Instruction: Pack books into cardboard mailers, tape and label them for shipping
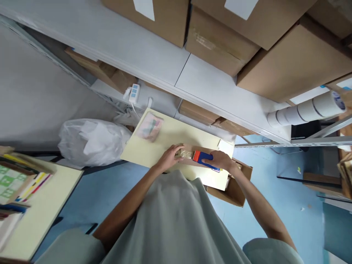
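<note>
My right hand [220, 161] is closed round a blue and orange-red boxy item [202, 158] above the right part of a pale yellow table [165, 135]. My left hand [171, 157] grips the left end of a shiny, crinkled gold-clear packet [187, 153], thumb and fingers on its two sides. The packet's right end meets the orange-red end of the boxy item; whether it goes inside, I cannot tell. Beneath both lies a flat brown cardboard piece [195, 147]. A pinkish plastic pouch [150, 127] rests at the table's left end.
An open cardboard box [236, 190] stands by the table's right edge. Ahead, a grey shelf [154, 47] carries large cartons [220, 44] and several tape rolls [308, 110]. A power strip [134, 93] and a white plastic bag [93, 141] are at left, beyond a second table [55, 190].
</note>
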